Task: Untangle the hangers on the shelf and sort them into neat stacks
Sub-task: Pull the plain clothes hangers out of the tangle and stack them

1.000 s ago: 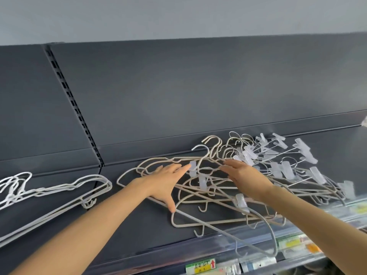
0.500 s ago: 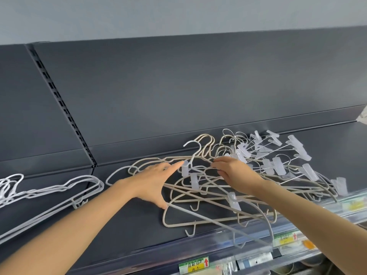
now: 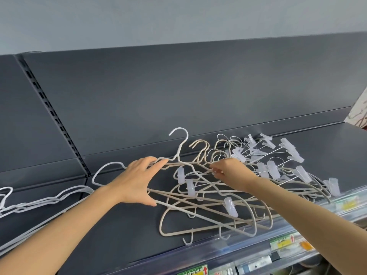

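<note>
Hangers (image 3: pixel 208 195) (thin, hooked) on shelf (image 3: pixel 123 235)

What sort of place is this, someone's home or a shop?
Most likely a shop aisle. The dark grey metal shelf has a slotted upright rail, its front edge carries a clear plastic strip with green and yellow price tags, and beige and white clothes hangers lie heaped on it.

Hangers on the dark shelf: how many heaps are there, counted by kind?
Stack of white coated-wire hangers, at left: 1
Tangle of beige coated hangers, metal clip hangers and one white hanger, at centre: 1
Total: 2
</note>
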Available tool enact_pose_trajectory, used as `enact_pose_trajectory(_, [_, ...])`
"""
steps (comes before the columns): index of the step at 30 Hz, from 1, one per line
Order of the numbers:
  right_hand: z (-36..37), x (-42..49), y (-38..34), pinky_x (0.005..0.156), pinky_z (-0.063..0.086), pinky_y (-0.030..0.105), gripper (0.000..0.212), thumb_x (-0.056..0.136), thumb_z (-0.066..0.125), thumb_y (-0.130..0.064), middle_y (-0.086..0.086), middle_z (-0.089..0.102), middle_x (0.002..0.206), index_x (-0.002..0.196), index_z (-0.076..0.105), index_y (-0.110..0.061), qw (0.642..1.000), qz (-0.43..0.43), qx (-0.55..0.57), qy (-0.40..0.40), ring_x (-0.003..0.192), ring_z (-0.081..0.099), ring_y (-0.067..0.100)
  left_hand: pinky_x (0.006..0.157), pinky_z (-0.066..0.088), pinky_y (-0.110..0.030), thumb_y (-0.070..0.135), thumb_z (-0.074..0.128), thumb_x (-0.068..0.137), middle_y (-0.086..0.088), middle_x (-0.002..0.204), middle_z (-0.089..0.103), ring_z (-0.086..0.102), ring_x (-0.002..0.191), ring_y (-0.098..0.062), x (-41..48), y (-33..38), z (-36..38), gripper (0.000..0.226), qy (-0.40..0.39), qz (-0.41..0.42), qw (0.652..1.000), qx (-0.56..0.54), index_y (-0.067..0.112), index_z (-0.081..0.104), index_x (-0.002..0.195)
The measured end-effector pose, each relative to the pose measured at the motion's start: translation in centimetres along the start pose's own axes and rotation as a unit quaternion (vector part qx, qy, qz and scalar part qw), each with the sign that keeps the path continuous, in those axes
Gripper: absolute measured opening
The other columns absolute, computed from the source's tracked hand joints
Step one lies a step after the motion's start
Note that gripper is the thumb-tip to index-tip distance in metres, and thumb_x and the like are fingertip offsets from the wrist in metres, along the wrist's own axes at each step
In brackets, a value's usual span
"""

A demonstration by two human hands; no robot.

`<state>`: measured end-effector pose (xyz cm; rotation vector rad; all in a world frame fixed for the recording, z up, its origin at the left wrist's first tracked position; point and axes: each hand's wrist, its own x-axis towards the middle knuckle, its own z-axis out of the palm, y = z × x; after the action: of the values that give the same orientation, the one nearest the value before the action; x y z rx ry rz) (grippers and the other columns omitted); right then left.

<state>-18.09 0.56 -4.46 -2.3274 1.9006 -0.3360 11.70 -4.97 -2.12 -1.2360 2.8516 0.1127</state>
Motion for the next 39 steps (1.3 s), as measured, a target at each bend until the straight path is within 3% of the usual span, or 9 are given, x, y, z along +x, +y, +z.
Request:
enact_pose_trajectory(9, [1.0, 1.4, -2.1, 0.065, 0.049, 0.034, 0.016, 0.081, 0.048, -0.003, 0.002, 0.05, 0.08, 0.084, 0.062, -0.01, 0.998, 0.065, 0.01, 0.019, 0.072, 0.053, 0.023, 0.104, 0.028, -0.028, 0.044, 0.079, 0.067, 0.006, 0.126, 0.021, 0.03, 0.113, -0.015, -0.3, -0.7, 1.0, 0.127, 0.063, -0.038, 0.997, -0.004, 0.032, -0.019, 0.147])
enact_pose_trajectory(12, [0.2, 1.4, -2.8, 0.057, 0.037, 0.022, 0.02, 0.082, 0.05, -0.001, -0.001, 0.052, 0.073, 0.083, 0.065, -0.014, 0.986, 0.082, 0.132, 0.067, 0.066, 0.049, 0.015, 0.093, 0.041, -0.03, 0.029, 0.063, 0.088, 0.007, 0.109, 0.035, 0.044, 0.094, -0.01, 0.3, -0.6, 0.8, 0.072, 0.109, -0.044, 0.989, -0.09, 0.024, 0.023, 0.149])
enact_pose_trajectory(15, [-0.4, 1.1, -3.3, 0.047, 0.034, 0.015, 0.022, 0.086, 0.049, -0.001, 0.002, 0.059, 0.068, 0.081, 0.068, -0.011, 0.975, 0.097, 0.189, 0.068, 0.054, 0.045, 0.008, 0.08, 0.043, -0.03, 0.023, 0.051, 0.096, 0.013, 0.092, 0.047, 0.052, 0.08, -0.005, 1.1, -0.6, 0.7, 0.019, 0.173, -0.041, 0.964, -0.199, 0.022, 0.069, 0.104])
enact_pose_trajectory(17, [-0.3, 0.7, -3.5, 0.046, 0.036, 0.016, 0.023, 0.088, 0.049, -0.002, 0.005, 0.062, 0.068, 0.083, 0.069, -0.012, 0.972, 0.104, 0.203, 0.064, 0.052, 0.045, 0.009, 0.083, 0.047, -0.032, 0.04, 0.058, 0.089, 0.014, 0.095, 0.049, 0.054, 0.085, -0.006, 1.4, -0.5, 0.8, 0.019, 0.128, -0.04, 0.968, -0.213, 0.025, 0.069, 0.094])
enact_pose_trajectory(21, [0.4, 0.2, -3.8, 0.049, 0.036, 0.017, 0.023, 0.089, 0.048, -0.002, 0.007, 0.063, 0.07, 0.091, 0.07, -0.009, 0.963, 0.136, 0.22, 0.073, 0.053, 0.045, 0.01, 0.09, 0.045, -0.03, 0.075, 0.064, 0.056, 0.019, 0.11, 0.043, 0.047, 0.102, -0.005, 1.2, -0.3, 2.5, 0.073, -0.052, -0.008, 0.989, -0.14, 0.033, 0.059, 0.116])
enact_pose_trajectory(25, [0.2, -0.2, -4.1, 0.05, 0.037, 0.021, 0.021, 0.09, 0.049, -0.004, 0.01, 0.065, 0.073, 0.09, 0.07, -0.01, 0.958, 0.139, 0.238, 0.077, 0.054, 0.046, 0.012, 0.083, 0.045, -0.032, 0.036, 0.062, 0.088, 0.013, 0.099, 0.048, 0.049, 0.087, -0.004, 1.5, 0.1, 3.7, 0.018, 0.041, -0.001, 0.99, -0.138, 0.019, 0.065, 0.09])
enact_pose_trajectory(29, [-0.9, -0.6, -4.8, 0.048, 0.038, 0.02, 0.019, 0.09, 0.052, -0.006, -0.001, 0.058, 0.062, 0.086, 0.069, -0.012, 0.947, 0.128, 0.286, 0.076, 0.051, 0.045, 0.009, 0.09, 0.035, -0.025, 0.03, 0.063, 0.089, 0.008, 0.115, 0.047, 0.044, 0.104, -0.004, 2.1, 1.2, 2.2, 0.018, 0.13, 0.009, 0.98, -0.151, 0.013, 0.063, 0.083])
enact_pose_trajectory(34, [-2.4, -1.2, -5.5, 0.054, 0.047, 0.024, 0.016, 0.088, 0.056, -0.005, -0.002, 0.057, 0.059, 0.087, 0.07, -0.012, 0.914, 0.137, 0.379, 0.054, 0.049, 0.049, 0.006, 0.111, 0.026, -0.038, 0.028, 0.06, 0.091, 0.0, 0.147, 0.036, 0.029, 0.138, -0.019, 3.3, 1.9, 0.3, 0.018, 0.162, 0.004, 0.975, -0.149, 0.012, 0.063, 0.084])
enact_pose_trajectory(39, [-3.9, -1.8, -6.1, 0.07, 0.059, 0.033, 0.016, 0.089, 0.051, 0.003, 0.012, 0.063, 0.078, 0.092, 0.066, -0.001, 0.889, 0.122, 0.439, 0.033, 0.07, 0.066, 0.02, 0.07, 0.044, -0.03, 0.032, 0.062, 0.089, 0.009, 0.079, 0.056, 0.054, 0.076, -0.009, 3.9, 2.1, -1.2, 0.023, 0.17, 0.011, 0.964, -0.206, 0.021, 0.057, 0.07])
